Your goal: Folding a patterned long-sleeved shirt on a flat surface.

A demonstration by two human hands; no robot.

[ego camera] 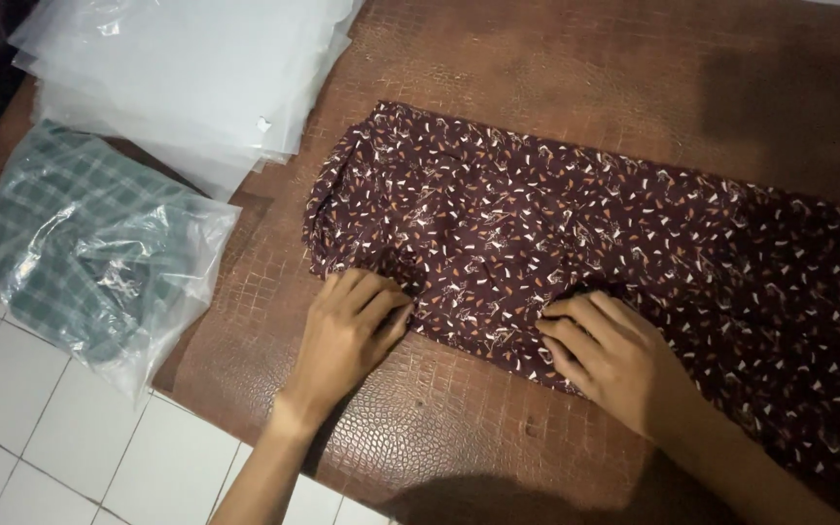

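Head view: left of the left hand (347, 335) lies a clear bag (99, 258) holding green checked cloth, glossy and crumpled. Beyond it, a stack of empty bags (187, 73), flat and milky. Both hands rest on the near edge of a maroon garment (576, 243), thin fabric with small white and orange flecks. The left hand pinches a fold; the right hand (614, 355) curls over the hem. The garment lies on a brown scale-embossed mat (420, 437) over white tiles (51, 447).
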